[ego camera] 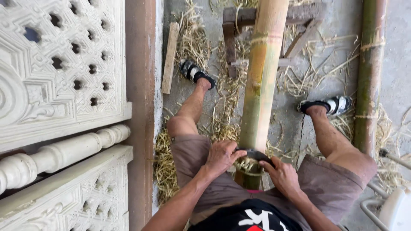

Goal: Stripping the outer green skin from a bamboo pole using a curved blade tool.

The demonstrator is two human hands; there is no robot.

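While both hands grip a dark curved blade [253,155] at lower centre, the left hand [221,157] and right hand [282,175] close their fingers around its ends. Beneath it, the smooth, cylindrical, yellow-green bamboo pole [262,77] runs lengthwise from the lap toward the upper centre. Fibrous straw shavings [192,42] litter the concrete floor.

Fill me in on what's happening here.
A seated person has a bamboo pole running out between their legs. The left hand and right hand each grip an end of a curved dark blade laid across the pole. Shavings litter the floor, and another bamboo pole lies alongside.
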